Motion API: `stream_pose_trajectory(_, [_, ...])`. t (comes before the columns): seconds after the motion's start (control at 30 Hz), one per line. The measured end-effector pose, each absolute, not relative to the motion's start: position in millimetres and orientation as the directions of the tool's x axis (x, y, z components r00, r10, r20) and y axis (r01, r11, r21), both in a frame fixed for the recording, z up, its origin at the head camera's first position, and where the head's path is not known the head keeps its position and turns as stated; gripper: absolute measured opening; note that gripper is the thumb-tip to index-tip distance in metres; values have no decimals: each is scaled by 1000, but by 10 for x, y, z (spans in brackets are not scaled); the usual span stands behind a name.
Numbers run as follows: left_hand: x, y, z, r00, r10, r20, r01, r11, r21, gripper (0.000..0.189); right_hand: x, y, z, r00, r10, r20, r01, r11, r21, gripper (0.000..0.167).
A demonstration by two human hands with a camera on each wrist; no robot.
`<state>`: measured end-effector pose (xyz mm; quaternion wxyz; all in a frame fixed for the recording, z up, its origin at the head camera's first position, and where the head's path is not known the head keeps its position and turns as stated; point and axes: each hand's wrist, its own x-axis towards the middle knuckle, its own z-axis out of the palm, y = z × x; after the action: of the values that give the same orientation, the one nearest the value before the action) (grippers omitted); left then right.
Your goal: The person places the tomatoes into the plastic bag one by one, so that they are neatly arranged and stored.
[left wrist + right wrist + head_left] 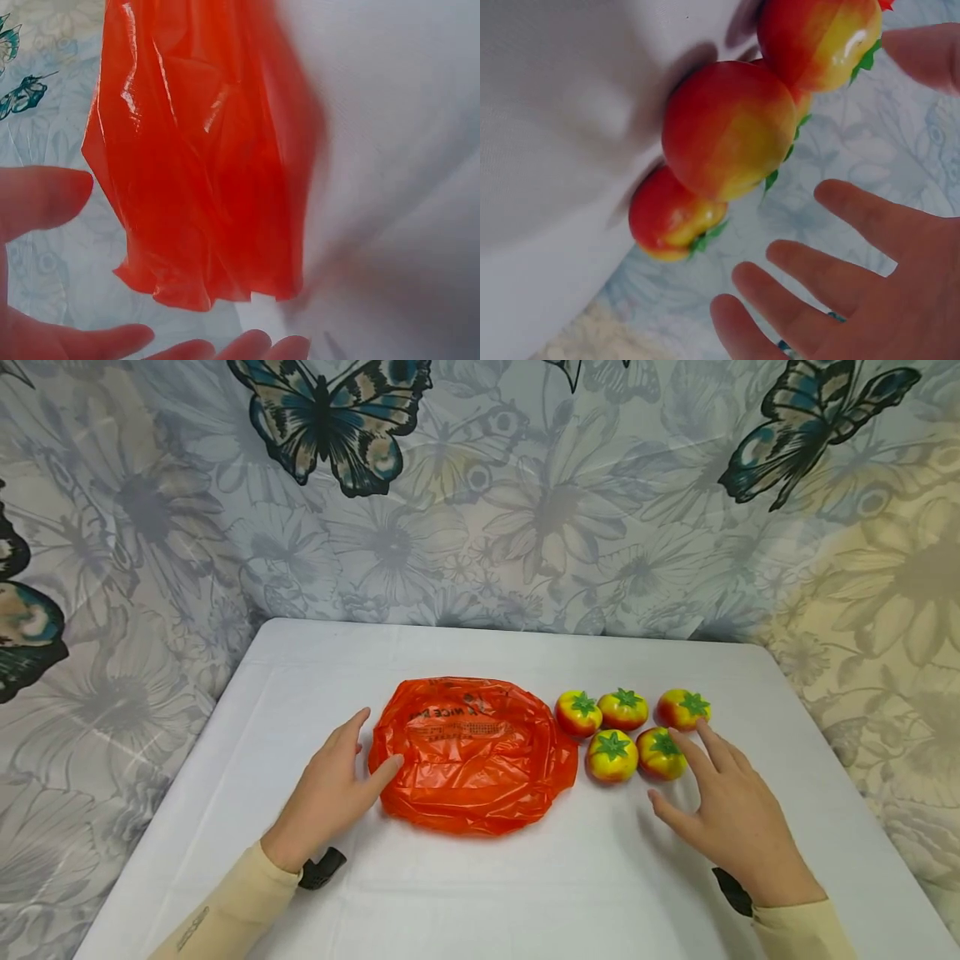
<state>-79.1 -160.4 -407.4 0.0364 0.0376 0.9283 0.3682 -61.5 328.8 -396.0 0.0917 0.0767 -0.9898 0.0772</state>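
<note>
A crumpled red plastic bag point(480, 760) with dark printing lies on the white table, left of several red-and-yellow tomatoes point(612, 756) with green star-shaped tops. At the bag's left edge is my left hand point(330, 789), its fingers spread and holding nothing. In the left wrist view, a gap shows between those fingers and the bag point(202, 165). My right hand point(731, 814) hovers by the rightmost tomatoes, fingers apart and nothing held. Seen from the right wrist, the tomatoes point(727, 127) stand a little away from its fingertips.
The table point(480, 893) has a white cover. Behind it and at both sides hangs a fabric backdrop point(525, 527) with flowers and butterflies. Dark wrist devices point(322, 868) sit below both hands.
</note>
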Motion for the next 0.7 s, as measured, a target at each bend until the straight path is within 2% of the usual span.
stream_pose_trajectory(0.17, [-888, -1552, -4059, -992, 88, -90, -4, 694, 720, 89, -638, 3294, -3969, -967, -139, 214, -172, 974, -144, 78])
stream_pose_trajectory(0.37, [-960, -1537, -4067, -990, 86, -108, -23, 673, 739, 84, -679, 3281, -3971, -966, -129, 223, -164, 976, -143, 77])
stream_pose_trajectory(0.7, [-1011, -1531, -4126, -990, 83, -112, -29, 661, 750, 76, -717, 3277, -4018, -981, -94, 167, -121, 980, -160, 75])
